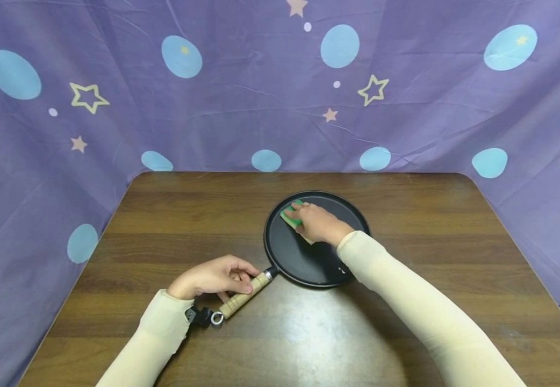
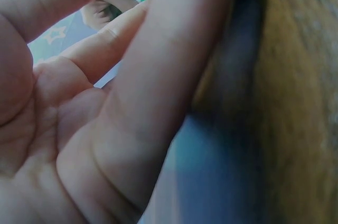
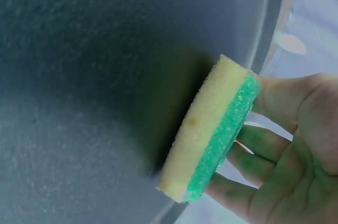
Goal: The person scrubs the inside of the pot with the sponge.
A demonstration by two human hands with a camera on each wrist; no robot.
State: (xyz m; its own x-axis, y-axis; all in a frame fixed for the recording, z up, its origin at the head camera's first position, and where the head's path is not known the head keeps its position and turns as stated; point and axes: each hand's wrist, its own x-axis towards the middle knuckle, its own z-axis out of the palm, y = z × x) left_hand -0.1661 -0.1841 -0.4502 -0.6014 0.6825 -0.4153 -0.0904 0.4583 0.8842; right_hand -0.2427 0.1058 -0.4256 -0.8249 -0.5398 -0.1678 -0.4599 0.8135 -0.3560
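Note:
A round black flat pan (image 1: 306,263) lies on the table, its wooden handle (image 1: 245,296) pointing toward the near left. My left hand (image 1: 217,277) holds that handle between thumb and fingers, close to its metal collar. Over the far left part of the pan, my right hand (image 1: 321,223) grips a two-layer sponge (image 1: 287,220). In the right wrist view the sponge (image 3: 206,134) has its pale yellow layer toward the pan's dark surface and its green layer against the fingers. The left wrist view shows mostly the palm and fingers, with a blurred wooden surface beside them.
The brown wood-grain table (image 1: 188,215) extends around the pan on all sides. A metal hanging ring (image 1: 217,318) ends the handle, beside a small black device (image 1: 198,316) on the left wrist. A purple curtain (image 1: 270,97) with stars and blue dots hangs behind the table.

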